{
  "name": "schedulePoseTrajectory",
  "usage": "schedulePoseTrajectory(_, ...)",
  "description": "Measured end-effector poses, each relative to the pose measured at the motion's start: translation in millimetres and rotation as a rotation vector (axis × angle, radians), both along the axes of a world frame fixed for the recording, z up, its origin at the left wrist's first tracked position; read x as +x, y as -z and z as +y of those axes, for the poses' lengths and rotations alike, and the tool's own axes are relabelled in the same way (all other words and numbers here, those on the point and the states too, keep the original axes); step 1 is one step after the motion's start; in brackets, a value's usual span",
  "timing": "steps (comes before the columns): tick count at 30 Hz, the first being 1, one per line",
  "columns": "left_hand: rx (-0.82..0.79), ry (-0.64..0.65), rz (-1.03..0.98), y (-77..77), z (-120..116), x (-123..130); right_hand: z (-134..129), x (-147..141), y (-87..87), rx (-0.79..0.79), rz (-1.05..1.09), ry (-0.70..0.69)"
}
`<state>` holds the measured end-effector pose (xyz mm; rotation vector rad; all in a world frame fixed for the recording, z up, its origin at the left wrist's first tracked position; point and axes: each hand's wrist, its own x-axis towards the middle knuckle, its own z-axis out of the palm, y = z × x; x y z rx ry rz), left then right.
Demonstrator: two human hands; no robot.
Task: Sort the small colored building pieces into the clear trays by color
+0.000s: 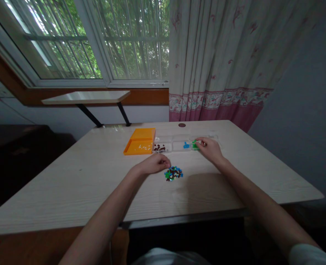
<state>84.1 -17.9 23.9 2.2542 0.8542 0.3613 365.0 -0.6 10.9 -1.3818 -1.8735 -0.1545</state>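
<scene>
Mixed pile [173, 173]: at your 12 o'clock.
Left hand [156, 163]: curled, pile's 10 o'clock; whether clamped, I cannot tell.
Right hand [209, 148]: pile's 1 o'clock, at green pieces [194, 144]; grip I cannot tell.
Counter [69, 184]: spreads wide toward your 3 and 9, near edge at 6.

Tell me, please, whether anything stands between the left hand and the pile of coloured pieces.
Nothing visible does: the left hand is right beside the pile, at its far-left edge; the orange case lies farther back.
</scene>
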Motion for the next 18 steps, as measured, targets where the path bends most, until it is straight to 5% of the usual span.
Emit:
schedulePoseTrajectory(4,0.011,0.01,0.015,1.6,3.1,-3.2,12.9,24.2,5.0,-0.101,-0.027,0.131)
schedulePoseTrajectory(9,0.081,0.007,0.016,6.1,7.7,-5.1,11.7,22.7,4.7,-0.142,-0.008,0.132)
schedulePoseTrajectory(13,0.128,-0.049,0.015,7.7,9.9,-6.3,2.5,6.4,2.8,-0.192,-0.03,0.029)
schedulePoseTrajectory(18,0.153,-0.126,0.088,6.9,11.0,-7.1,-17.3,-25.7,2.2,-0.265,-0.159,-0.279)
